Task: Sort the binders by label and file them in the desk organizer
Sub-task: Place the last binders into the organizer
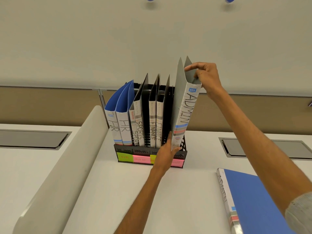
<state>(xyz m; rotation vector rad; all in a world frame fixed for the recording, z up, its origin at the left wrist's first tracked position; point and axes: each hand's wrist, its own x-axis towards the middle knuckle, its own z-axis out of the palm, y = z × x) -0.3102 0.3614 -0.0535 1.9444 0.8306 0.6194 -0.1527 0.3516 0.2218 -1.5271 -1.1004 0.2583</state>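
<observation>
A black desk organizer [125, 150] stands on the white desk, with coloured sticky labels along its front. It holds two blue HR binders [118, 125], two SPORTS binders [139, 130] and two FINANCE binders [154, 130]. A grey ADMIN binder [183, 107] stands tilted in the rightmost slot, its foot inside the organizer. My right hand [205, 76] pinches its top edge. My left hand [166, 152] touches its lower spine at the organizer's front and covers part of the labels. Another ADMIN binder [253, 196], blue, lies flat on the desk at the right, under my right forearm.
A curved grey partition [67, 157] runs along the left of the desk. Two recessed cable hatches sit in the desk, one on the left [32, 138] and one on the right [270, 147]. A plain wall rises behind the organizer.
</observation>
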